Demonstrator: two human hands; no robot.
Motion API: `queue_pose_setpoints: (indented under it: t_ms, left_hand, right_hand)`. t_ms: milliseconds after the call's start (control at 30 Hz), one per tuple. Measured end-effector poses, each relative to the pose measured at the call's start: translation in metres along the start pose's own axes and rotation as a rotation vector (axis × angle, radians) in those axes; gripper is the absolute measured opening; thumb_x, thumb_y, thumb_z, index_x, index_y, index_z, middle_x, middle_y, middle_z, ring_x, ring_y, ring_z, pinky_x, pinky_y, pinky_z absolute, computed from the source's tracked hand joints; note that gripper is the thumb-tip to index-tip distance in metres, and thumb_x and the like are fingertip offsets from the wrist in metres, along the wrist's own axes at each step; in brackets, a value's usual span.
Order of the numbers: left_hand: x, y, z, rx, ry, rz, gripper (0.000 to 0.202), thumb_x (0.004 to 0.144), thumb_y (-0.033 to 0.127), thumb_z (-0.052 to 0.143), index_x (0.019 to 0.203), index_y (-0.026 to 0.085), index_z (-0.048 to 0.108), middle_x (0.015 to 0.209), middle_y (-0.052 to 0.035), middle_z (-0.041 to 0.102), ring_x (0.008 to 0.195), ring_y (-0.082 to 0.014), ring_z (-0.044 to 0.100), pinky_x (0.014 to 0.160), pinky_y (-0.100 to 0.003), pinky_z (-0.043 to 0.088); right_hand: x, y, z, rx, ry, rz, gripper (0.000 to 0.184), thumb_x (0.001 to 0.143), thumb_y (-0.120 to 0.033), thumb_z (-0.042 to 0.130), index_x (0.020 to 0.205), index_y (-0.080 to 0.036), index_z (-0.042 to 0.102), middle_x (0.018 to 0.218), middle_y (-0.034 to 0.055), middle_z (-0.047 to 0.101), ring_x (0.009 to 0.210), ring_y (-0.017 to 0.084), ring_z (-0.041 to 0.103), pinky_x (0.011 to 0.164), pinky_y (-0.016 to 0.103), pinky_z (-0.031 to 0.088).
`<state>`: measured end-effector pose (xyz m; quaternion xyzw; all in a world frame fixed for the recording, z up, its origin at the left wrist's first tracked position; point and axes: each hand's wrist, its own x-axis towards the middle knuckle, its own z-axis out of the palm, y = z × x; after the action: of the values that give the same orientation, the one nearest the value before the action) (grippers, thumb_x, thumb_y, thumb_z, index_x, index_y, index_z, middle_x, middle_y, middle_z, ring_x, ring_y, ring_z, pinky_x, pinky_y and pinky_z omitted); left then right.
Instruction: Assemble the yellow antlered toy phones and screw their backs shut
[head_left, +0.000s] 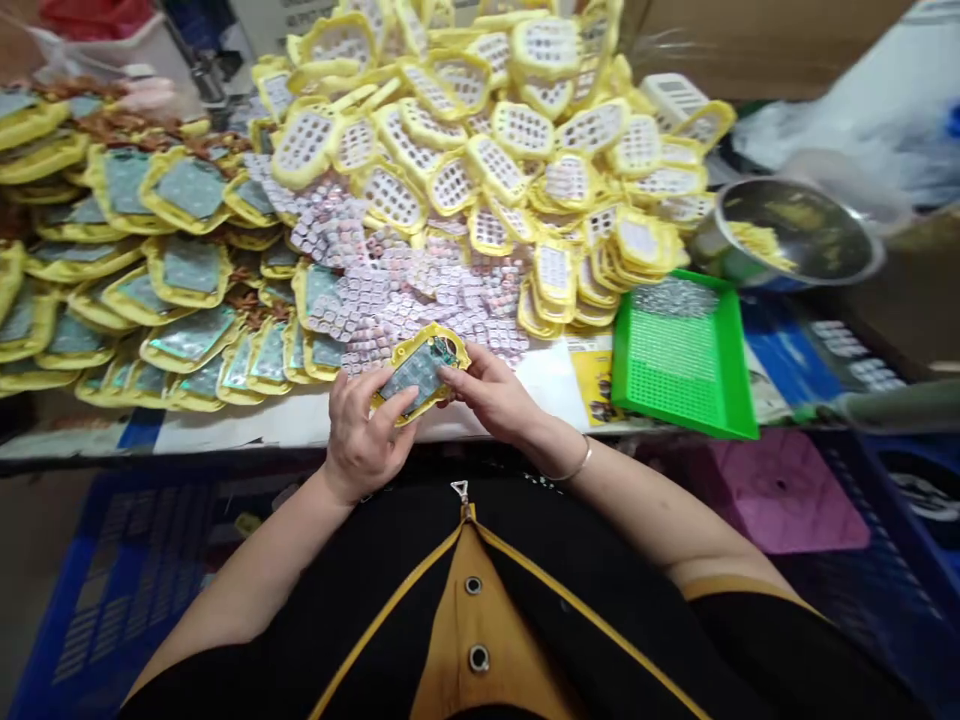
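Note:
Between my two hands is a yellow plastic casing point(411, 372) with a grey-green circuit board set in it, tilted over the near edge of the table. My left hand point(369, 425) grips its left side, thumb and fingers resting on the board. At the right end my right hand point(491, 392) pinches the rim, its thumb near small green parts and wires. Just beyond the casing lies a heap of pale button pads point(420, 275). The undersides of the fingers are hidden.
Yellow casings with boards point(191, 265) are stacked at left. Yellow frames with grid holes point(517, 130) pile up at the back. To the right stand a green tray point(739, 370) of small metal pieces and a metal bowl point(832, 265). A blue crate point(112, 580) sits below.

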<state>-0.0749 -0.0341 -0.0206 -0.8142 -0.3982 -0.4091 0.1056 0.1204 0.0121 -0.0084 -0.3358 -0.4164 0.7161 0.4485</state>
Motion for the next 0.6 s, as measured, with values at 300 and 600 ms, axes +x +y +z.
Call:
queue_pose_setpoints:
  t_ms: [300,600]
  left_hand:
    - [0.043,0.023,0.035,-1.433,-0.498,-1.030,0.076,0.087,0.078,0.042,0.137,0.022,0.054,0.137,-0.0182,0.061,0.113,-0.0317,0.068,0.081,-0.041,0.061]
    - [0.044,0.030,0.042,-2.070,-0.693,-1.266,0.065,0.098,0.063,0.034,0.119,0.011,0.067,0.092,-0.0151,0.075,0.079,-0.0268,0.074,0.057,-0.038,0.063]
  right_hand:
    - [-0.028,-0.031,-0.051,-0.089,-0.054,-0.055,0.039,0.071,-0.048,0.084,0.092,-0.022,0.065,0.076,-0.0035,0.064,0.064,0.009,0.057,0.058,0.023,0.053]
    - [-0.026,-0.045,-0.057,-0.371,-0.118,0.058,0.038,0.073,-0.048,0.082,0.096,-0.022,0.068,0.079,0.0004,0.066,0.062,0.012,0.056,0.050,0.025,0.045]
